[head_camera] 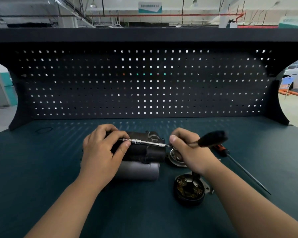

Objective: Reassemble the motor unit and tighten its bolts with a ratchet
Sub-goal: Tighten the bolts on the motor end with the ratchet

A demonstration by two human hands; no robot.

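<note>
- My left hand (101,152) pinched the socket (136,141); my right hand (187,150) gripped the ratchet handle (212,139), three o'clock of the motor unit (151,152).
- I judged a tilted pull could slip the socket off its bolt.

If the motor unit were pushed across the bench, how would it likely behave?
The motor unit looks solid metal, so probably heavy for its size. Its grey barrel lies on its side, so it might roll, though the lumpy black housing would likely check that. The left hand, pinching the ratchet, lies over it, probably steadying it.
</note>
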